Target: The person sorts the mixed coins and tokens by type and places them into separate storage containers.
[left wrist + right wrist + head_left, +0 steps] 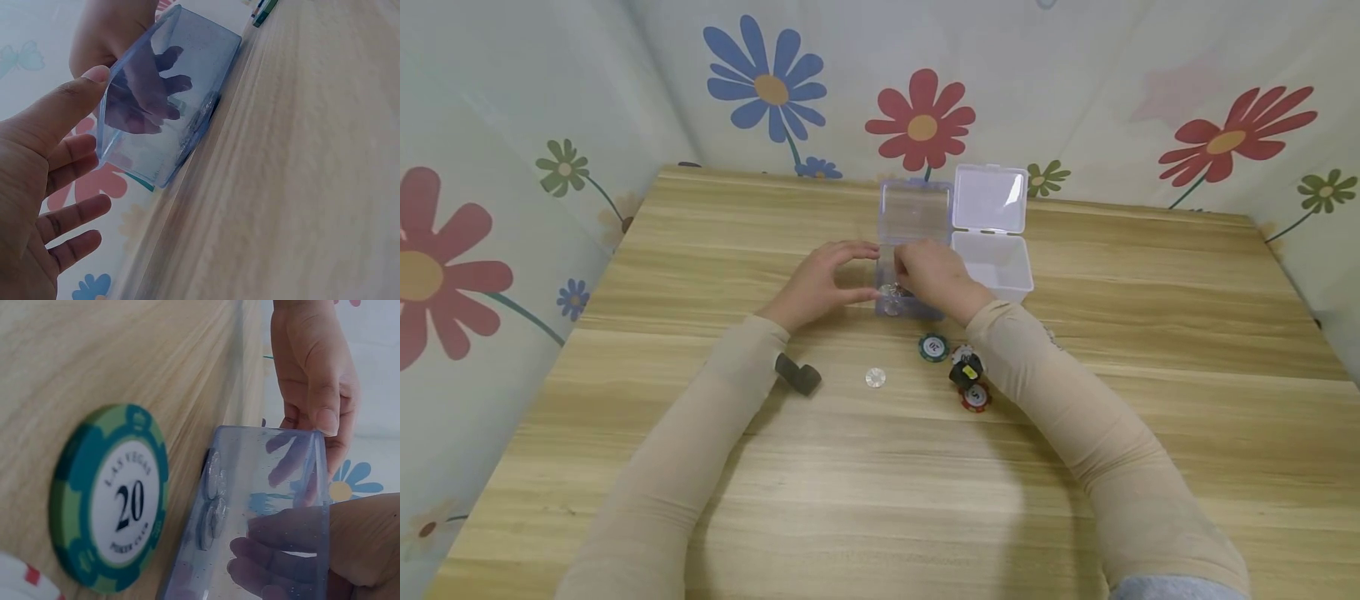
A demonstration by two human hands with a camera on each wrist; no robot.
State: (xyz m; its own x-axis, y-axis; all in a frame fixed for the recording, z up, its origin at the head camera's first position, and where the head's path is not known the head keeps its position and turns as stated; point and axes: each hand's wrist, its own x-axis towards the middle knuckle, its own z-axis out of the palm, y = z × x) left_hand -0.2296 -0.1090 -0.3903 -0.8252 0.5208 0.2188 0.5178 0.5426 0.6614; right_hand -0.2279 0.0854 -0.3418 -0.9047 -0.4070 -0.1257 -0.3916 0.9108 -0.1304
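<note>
A blue-tinted clear box (912, 250) stands open on the wooden table (880, 500), with silver coins (211, 501) lying on its floor. My left hand (859, 271) steadies the box's left side; its thumb (69, 106) rests straight on the rim and the other fingers are loosely spread. The fingers (275, 553) of my right hand (928, 279) reach down inside the box, curled and seen through its wall (169, 106). Whether they pinch a coin is hidden. One silver coin (875, 377) lies loose on the table nearer to me.
A white clear box (996, 262) stands open just right of the blue one. A green "20" poker chip (933, 347), a white chip (961, 353) and a red chip (975, 397) lie by my right forearm. Flowered cloth walls enclose the table.
</note>
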